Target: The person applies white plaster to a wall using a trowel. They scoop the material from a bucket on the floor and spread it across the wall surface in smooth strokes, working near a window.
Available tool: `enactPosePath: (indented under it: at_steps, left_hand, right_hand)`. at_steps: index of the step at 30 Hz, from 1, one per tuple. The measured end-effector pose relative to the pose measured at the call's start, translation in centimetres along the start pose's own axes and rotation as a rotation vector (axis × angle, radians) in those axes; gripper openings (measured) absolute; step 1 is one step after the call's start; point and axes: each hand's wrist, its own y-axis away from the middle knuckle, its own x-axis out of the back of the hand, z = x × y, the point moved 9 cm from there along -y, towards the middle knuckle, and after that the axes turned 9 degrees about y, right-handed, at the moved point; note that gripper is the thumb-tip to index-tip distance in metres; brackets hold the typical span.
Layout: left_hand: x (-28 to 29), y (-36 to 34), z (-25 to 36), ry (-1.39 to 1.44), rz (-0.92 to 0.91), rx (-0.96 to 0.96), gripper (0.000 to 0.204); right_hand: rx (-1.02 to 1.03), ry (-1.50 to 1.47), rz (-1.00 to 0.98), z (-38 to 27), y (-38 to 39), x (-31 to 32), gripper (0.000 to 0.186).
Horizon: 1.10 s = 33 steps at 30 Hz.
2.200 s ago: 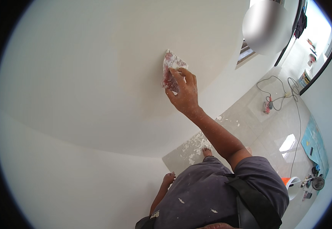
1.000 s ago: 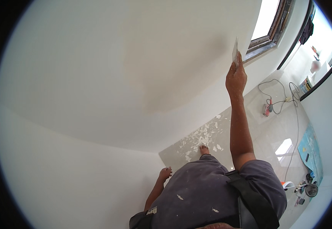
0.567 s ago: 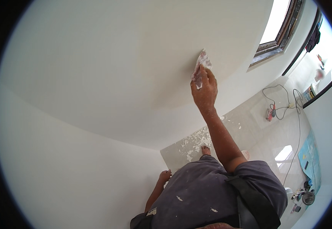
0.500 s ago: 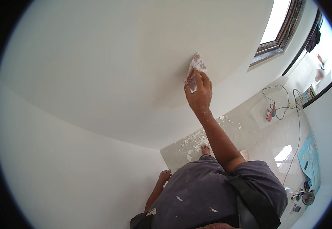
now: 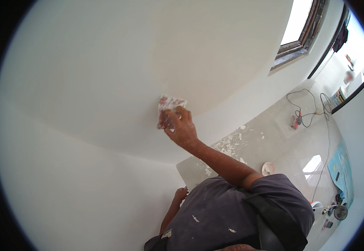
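Clearly, the right hand [image 5: 184, 130] pinches a flat, squarish, red-and-white pad [image 5: 163, 119] on its side away from the brown-framed window [image 5: 306, 37], against the white plastered wall [image 5: 85, 83]; the left hand [image 5: 181, 193] hangs farther off, grip unclear.

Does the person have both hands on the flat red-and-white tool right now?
No: only the right hand grips the flat tool, while the left hand hangs low, apart from it.

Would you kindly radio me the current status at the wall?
Right hand holds white-smeared reddish flat tool at wall. Left hand low, no held item visible. White flakes scattered on floor below.
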Motion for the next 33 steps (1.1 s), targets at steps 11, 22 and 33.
enactPosePath:
  at_steps: [11, 22, 33]
  left_hand:
    - [-4.2, -5.5, 4.5, -0.286, -0.109, -0.168, 0.048]
    - [-4.0, -7.6, 8.7, 0.012, -0.107, -0.002, 0.047]
    - [-4.5, -11.0, 2.9, -0.662, -0.146, -0.264, 0.049]
  right_hand:
    - [-0.302, -0.904, 0.143, 19.2, 5.2, 14.0, 0.027]
    - [-0.832, -0.16, 0.456, 41.7, 8.5, 17.2, 0.027]
    - [-0.388, 0.377, 0.407, 39.4, 2.9, 10.4, 0.058]
